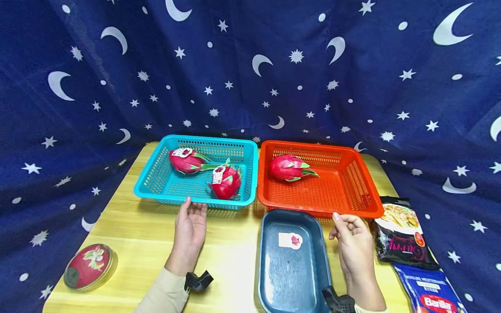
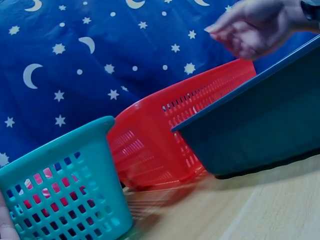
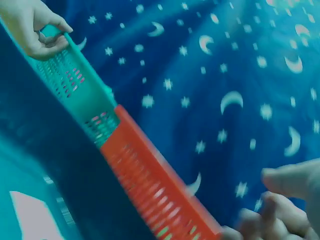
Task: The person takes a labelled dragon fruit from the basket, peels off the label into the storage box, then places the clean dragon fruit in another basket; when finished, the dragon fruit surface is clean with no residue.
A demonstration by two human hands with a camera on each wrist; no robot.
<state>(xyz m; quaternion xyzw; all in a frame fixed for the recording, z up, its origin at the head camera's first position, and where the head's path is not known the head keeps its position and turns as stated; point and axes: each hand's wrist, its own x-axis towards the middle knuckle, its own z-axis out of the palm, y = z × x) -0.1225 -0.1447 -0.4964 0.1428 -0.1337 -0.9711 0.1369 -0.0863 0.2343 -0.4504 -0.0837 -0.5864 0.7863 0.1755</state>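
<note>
My left hand (image 1: 192, 228) is at the near rim of a teal basket (image 1: 184, 187), thumb at the edge and fingers under it; the right wrist view shows this hand (image 3: 37, 30) pinching the rim. Inside lie two dragon fruits (image 1: 189, 161), both with labels. A third dragon fruit (image 1: 287, 167) lies in the red basket (image 1: 325, 191) beside it. Close to that basket's near right rim is my right hand (image 1: 354, 243), palm up with loosely bent fingers and nothing held. Seen from the left wrist, that hand (image 2: 255, 30) hovers above the basket's height.
A dark blue-grey tub (image 1: 289, 278) stands in front of the red basket, with a dragon-fruit sticker (image 1: 290, 240) inside. On the right lie a black curry packet (image 1: 403, 234) and a blue Barilla packet (image 1: 430, 287). A round tin (image 1: 90, 267) sits at the left edge.
</note>
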